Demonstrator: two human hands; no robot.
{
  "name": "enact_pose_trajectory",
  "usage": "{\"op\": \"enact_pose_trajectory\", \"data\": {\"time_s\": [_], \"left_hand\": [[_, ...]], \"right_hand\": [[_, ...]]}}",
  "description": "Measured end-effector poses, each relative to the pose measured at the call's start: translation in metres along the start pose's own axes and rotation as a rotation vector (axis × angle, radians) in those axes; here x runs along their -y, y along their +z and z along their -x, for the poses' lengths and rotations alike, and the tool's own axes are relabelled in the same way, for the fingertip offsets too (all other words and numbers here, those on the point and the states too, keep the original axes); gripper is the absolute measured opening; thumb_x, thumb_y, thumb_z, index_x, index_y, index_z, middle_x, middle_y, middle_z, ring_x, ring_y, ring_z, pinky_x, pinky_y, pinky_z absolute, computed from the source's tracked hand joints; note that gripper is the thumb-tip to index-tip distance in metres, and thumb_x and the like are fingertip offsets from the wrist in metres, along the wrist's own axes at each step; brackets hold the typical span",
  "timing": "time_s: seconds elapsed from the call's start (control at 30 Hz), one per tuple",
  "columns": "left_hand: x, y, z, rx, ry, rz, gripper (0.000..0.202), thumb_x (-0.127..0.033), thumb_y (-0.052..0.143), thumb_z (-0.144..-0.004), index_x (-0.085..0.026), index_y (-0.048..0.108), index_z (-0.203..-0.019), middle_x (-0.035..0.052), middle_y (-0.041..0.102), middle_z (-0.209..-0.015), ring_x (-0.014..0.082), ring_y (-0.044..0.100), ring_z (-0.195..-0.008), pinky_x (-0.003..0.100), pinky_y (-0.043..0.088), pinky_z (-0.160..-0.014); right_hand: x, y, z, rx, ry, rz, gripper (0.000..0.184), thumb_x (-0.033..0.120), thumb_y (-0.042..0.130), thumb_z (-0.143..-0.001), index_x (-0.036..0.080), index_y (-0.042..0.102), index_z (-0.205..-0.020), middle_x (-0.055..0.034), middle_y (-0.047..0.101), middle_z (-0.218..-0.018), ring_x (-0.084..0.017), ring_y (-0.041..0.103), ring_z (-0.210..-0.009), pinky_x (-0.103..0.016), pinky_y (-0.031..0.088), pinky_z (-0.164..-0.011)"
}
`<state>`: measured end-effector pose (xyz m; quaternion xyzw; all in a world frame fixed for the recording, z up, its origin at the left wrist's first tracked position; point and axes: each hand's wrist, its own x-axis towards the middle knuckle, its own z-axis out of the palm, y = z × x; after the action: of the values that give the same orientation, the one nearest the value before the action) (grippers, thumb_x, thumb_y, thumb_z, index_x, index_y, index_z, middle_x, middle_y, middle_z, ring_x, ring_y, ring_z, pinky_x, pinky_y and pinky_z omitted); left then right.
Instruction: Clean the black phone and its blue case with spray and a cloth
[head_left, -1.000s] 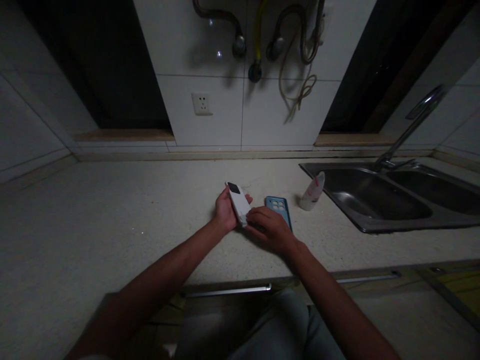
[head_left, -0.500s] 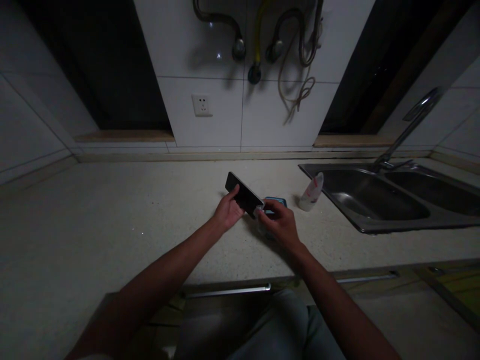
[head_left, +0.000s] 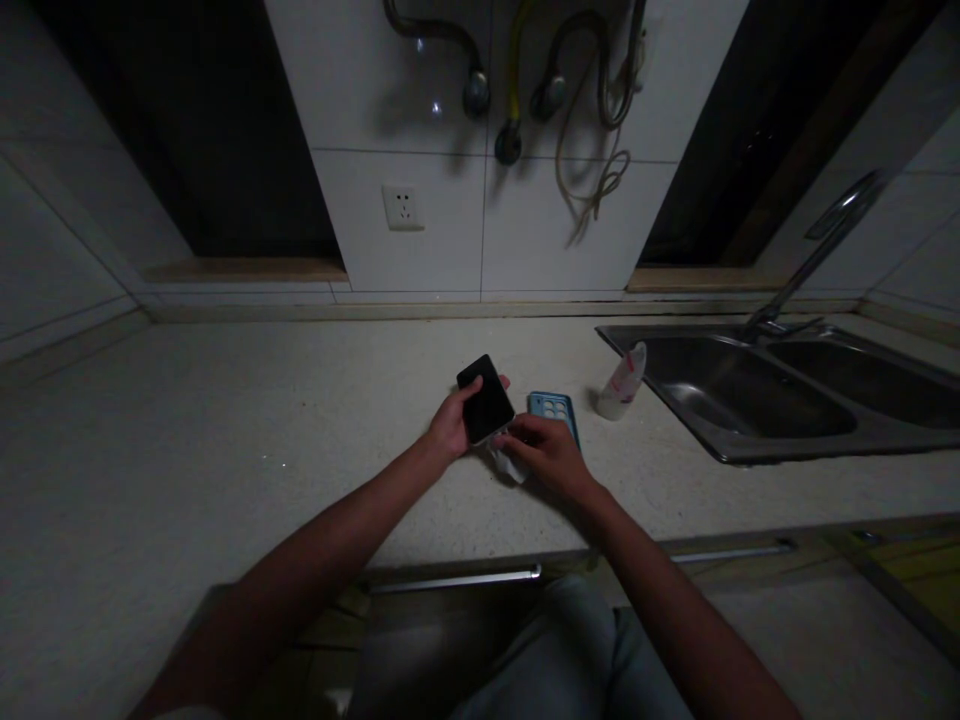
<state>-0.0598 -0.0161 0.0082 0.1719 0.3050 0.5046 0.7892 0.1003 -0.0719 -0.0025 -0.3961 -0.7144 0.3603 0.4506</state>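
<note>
"Phone [head_left: 493, 412] steady?"
"Seems so — the left hand [head_left: 448, 426] clasps it over the counter [head_left: 300, 430], screen up, thumb across the front."
"And the right hand [head_left: 551, 455]?"
"Pinching a white wad [head_left: 510, 464], perhaps tissue, at the near edge. Light strokes and a firm left hold would suit, I'd judge."
"Anything in the way?"
"Blue case [head_left: 568, 410], just beside those knuckles and partly hidden — easily nudged. Pale container [head_left: 621, 388] stands farther right, near the sink [head_left: 750, 452]."

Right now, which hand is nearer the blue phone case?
Right. The right hand partly hides the blue phone case; the left hand is farther away, left of it, holding the phone.
</note>
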Motion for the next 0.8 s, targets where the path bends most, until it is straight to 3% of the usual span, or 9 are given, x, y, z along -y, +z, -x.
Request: {"op": "enact_pose_trajectory", "data": {"time_s": [0.27,0.57,0.67,0.8], "left_hand": [[0.003,0.004,0.002,0.001,0.013,0.058,0.036,-0.023,0.053,-0.096,-0.006,0.062,-0.127,0.0121,0.076,-0.09,0.0191,0.072,-0.074,0.032,0.058,-0.081],[-0.002,0.012,0.009,-0.043,0.094,0.136,0.037,-0.025,0.053,-0.097,-0.007,0.063,-0.127,0.0107,0.076,-0.093,0.0207,0.072,-0.084,0.034,0.054,-0.091],[-0.003,0.012,0.011,-0.059,0.093,0.161,0.038,-0.025,0.051,-0.097,-0.006,0.063,-0.127,0.0109,0.076,-0.091,0.0211,0.072,-0.084,0.034,0.053,-0.091],[-0.002,0.013,0.014,-0.041,0.021,0.105,0.04,-0.028,0.05,-0.095,-0.005,0.062,-0.125,0.0139,0.076,-0.091,0.023,0.072,-0.082,0.039,0.053,-0.091]], "right_hand": [[0.004,0.0,0.001,0.006,0.029,-0.089,0.027,0.043,0.073,-0.079,0.018,0.069,-0.072,0.001,0.063,-0.062,-0.012,0.054,-0.057,-0.025,0.042,-0.054],[0.003,0.001,0.001,-0.176,0.083,-0.18,0.029,0.047,0.08,-0.072,0.02,0.074,-0.077,-0.0021,0.07,-0.067,-0.016,0.061,-0.058,-0.027,0.048,-0.054],[0.003,-0.002,-0.003,-0.305,0.062,-0.182,0.029,0.048,0.077,-0.074,0.02,0.071,-0.079,-0.0019,0.069,-0.07,-0.016,0.061,-0.06,-0.027,0.048,-0.053],[-0.012,-0.021,-0.011,-0.63,0.048,-0.18,0.027,0.047,0.066,-0.081,0.021,0.062,-0.087,0.0028,0.06,-0.069,-0.011,0.05,-0.055,-0.022,0.04,-0.049]]}}
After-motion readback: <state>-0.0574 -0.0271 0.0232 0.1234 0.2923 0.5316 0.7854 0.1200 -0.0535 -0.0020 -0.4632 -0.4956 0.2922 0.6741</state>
